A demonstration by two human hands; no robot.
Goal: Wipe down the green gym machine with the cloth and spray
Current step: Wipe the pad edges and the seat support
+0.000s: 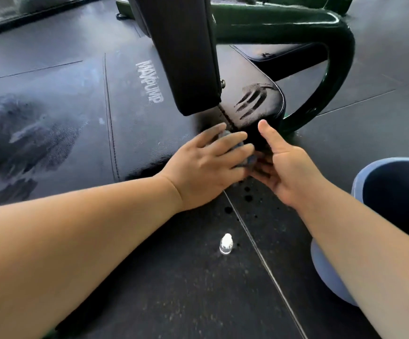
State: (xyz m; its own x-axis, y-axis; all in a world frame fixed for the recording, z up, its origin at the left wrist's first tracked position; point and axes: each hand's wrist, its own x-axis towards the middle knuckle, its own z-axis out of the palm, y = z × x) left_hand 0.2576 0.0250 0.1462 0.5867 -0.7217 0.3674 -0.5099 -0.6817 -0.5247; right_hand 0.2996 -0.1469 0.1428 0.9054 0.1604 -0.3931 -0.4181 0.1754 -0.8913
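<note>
Merely pressed, it seems, under the straight fingers of the left hand, right hand released alongside, the cloth could slip off the pad edge.

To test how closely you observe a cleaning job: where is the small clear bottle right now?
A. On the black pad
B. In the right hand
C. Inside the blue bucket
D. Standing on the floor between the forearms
D: the small clear bottle stands upright on the dark floor between the forearms, and neither the left hand nor the right hand touches it.
</note>
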